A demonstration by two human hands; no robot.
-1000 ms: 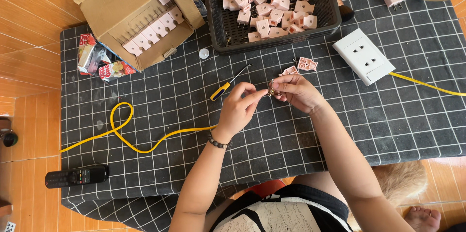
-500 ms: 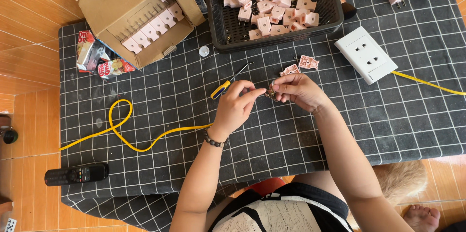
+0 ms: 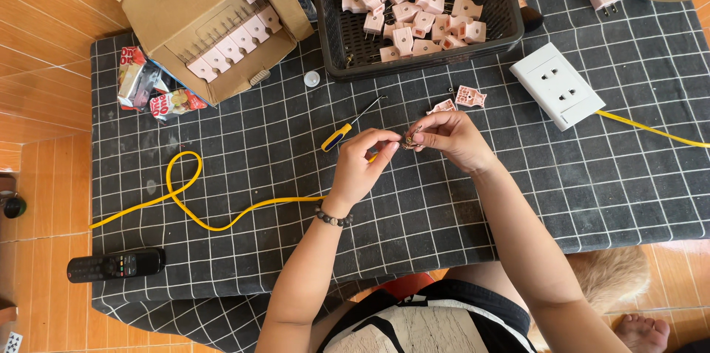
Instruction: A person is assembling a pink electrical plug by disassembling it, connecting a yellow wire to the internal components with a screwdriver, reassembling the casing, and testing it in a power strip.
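My left hand [image 3: 364,162] and my right hand [image 3: 451,138] meet over the black checked cloth [image 3: 244,124]. Together their fingertips pinch a small metal part [image 3: 409,140] at the end of a yellow cable [image 3: 222,212]; the part is too small to make out. A bead bracelet sits on my left wrist. A yellow-handled screwdriver [image 3: 347,128] lies just beyond my left hand. Two pink plug pieces [image 3: 462,99] lie just past my right hand.
A black basket [image 3: 336,24] of pink plugs stands at the back. A cardboard box [image 3: 200,5] with more plugs is back left, snack packets [image 3: 151,94] beside it. A white socket block [image 3: 556,85] lies right, a remote [image 3: 115,265] front left.
The camera view has shifted slightly. My hands stay together on the small part with only small finger movements.
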